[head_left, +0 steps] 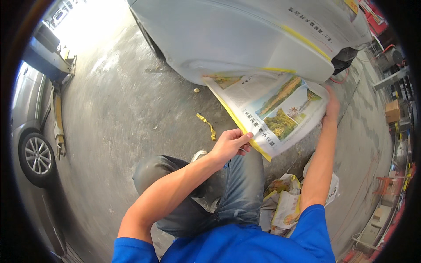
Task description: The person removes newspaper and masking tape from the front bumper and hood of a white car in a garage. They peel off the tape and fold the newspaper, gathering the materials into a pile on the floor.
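A newspaper sheet (252,98) with coloured landscape pictures hangs from the lower edge of a pale grey car bumper (223,39). Yellow masking tape (239,118) runs down its left side, and more yellow tape lies along its top. My left hand (234,143) pinches the sheet's lower left edge at the tape between thumb and fingers. At the sheet's right edge, my right hand (332,105) grips the paper; it is slightly blurred and its fingertips are partly hidden. A second newspaper sheet (302,26) covers the upper part of the bumper, with a yellow tape strip along its lower edge.
A twisted yellow tape scrap (207,126) lies on the concrete floor (118,101). Crumpled newspaper (283,201) sits beside my right leg. At the left stand a grey car (33,118) and a lift post (48,59). Shelving and a cardboard box (393,111) line the right.
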The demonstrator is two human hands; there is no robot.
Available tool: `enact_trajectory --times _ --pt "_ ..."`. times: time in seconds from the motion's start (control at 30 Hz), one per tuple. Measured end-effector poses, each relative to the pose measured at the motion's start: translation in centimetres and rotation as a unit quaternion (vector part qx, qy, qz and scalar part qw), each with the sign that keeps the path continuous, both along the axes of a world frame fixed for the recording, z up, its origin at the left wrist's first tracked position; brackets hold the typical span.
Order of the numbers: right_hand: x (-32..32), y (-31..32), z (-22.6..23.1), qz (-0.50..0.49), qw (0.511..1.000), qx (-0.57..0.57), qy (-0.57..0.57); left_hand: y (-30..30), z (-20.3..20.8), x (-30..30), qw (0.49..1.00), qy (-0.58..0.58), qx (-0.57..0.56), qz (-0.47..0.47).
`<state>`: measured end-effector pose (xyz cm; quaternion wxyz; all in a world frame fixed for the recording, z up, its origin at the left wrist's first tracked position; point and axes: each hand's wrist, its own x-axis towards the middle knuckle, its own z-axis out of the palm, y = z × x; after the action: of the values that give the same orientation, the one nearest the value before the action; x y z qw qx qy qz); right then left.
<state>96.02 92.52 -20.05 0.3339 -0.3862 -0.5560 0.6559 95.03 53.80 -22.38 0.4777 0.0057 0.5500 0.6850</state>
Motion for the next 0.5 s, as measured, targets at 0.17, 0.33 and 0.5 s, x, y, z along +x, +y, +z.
enact_trajectory --times 0.17,0.33,0.5 --pt "1.5 4.3 -0.6 -0.171 0.900 0.380 -0.127 0.6 0.3 0.2 1.000 0.006 -0.006 -0.016" --pt "-4.1 -3.7 1.6 0.180 0.907 0.329 -0.190 0.0 -0.1 0.1 1.000 0.010 -0.014 -0.017" --pt "-6.8 -5.0 -0.9 0.219 0.902 0.319 -0.190 0.6 -0.8 0.6 1.000 0.014 -0.002 -0.009"
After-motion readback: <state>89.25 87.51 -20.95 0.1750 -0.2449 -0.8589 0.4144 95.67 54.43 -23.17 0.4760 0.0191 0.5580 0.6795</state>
